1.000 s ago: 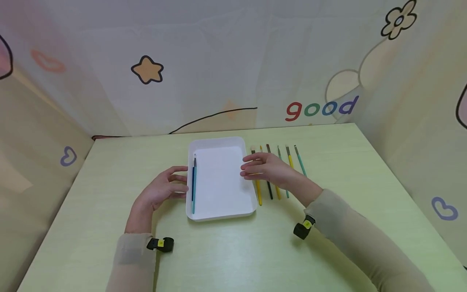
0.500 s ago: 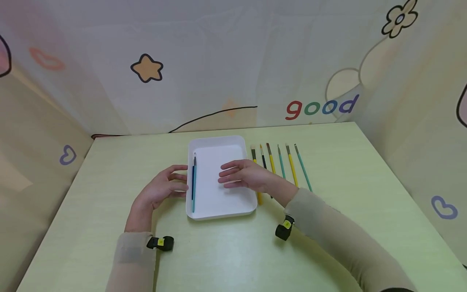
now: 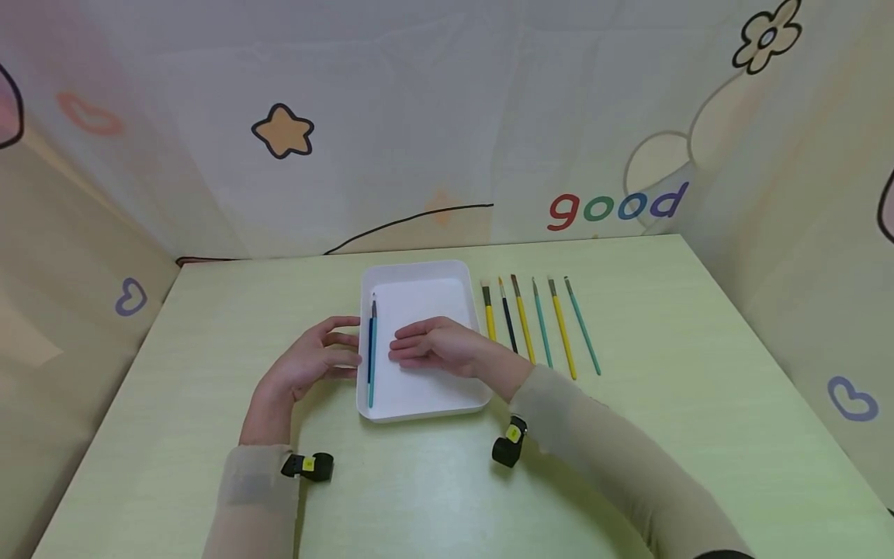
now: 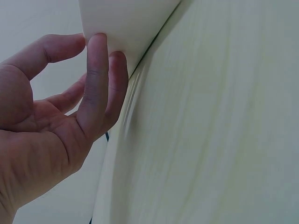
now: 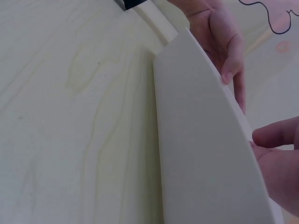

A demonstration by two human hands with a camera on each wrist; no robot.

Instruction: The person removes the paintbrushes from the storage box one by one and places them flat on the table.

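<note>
A white rectangular tray [image 3: 433,283] lies on the table, with two paintbrushes along its left wall. One is a teal paintbrush [image 3: 372,373]; the other, a dark blue paintbrush [image 3: 369,341], lies close beside it. My left hand [image 3: 317,357] touches the tray's outer left side with spread fingertips, also seen against the tray wall [image 4: 126,23] in the left wrist view. Over the tray's middle reaches my right hand [image 3: 440,347], its fingers loosely extended to the left, short of the two paintbrushes. Nothing shows between its fingers. In the right wrist view, the tray wall partly hides this hand.
Right of the tray, several paintbrushes lie in a row, bristles toward the back, among them a yellow paintbrush [image 3: 562,330] and a teal paintbrush [image 3: 583,326]. My right forearm covers some lower handles. A printed cloth wall [image 3: 419,140] stands behind the pale wooden table [image 3: 391,497].
My right hand has moved left from the tray's right edge to over its middle, uncovering more of the paintbrush row. My left hand and the tray stay in place.
</note>
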